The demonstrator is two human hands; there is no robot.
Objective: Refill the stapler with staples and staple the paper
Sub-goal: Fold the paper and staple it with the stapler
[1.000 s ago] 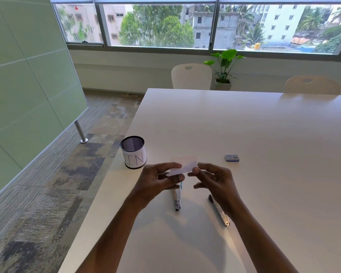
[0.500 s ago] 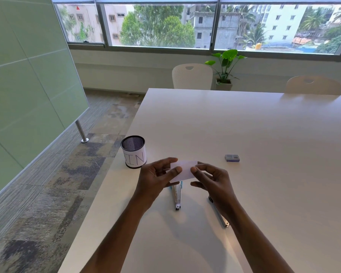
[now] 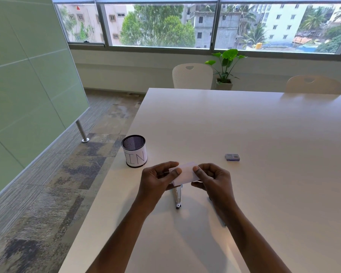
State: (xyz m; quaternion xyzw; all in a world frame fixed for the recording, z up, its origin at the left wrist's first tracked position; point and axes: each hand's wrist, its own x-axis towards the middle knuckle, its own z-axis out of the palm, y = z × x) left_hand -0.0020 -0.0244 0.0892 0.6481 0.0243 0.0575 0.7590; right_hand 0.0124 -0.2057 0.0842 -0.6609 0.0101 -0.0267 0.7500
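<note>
A small white slip of paper (image 3: pixel 185 173) is held above the table, its face turned up towards me. My left hand (image 3: pixel 158 179) pinches its left edge with thumb and fingers; my right hand (image 3: pixel 213 179) pinches its right edge. Under the paper the stapler (image 3: pixel 178 196) lies on the white table (image 3: pixel 254 125), pointing towards me, mostly hidden by the paper and my hands. A thin dark object beneath my right wrist is almost fully hidden. A small blue staple box (image 3: pixel 232 157) lies to the right, apart from both hands.
A black mesh cup (image 3: pixel 134 151) wrapped in white paper with letters stands near the table's left edge. Two white chairs (image 3: pixel 192 75) and a potted plant (image 3: pixel 225 67) are beyond the far edge. A glass partition runs along the left.
The paper has tilted from edge-on to face-up between both hands. My right wrist has moved over the thin object on the table, hiding more of it.
</note>
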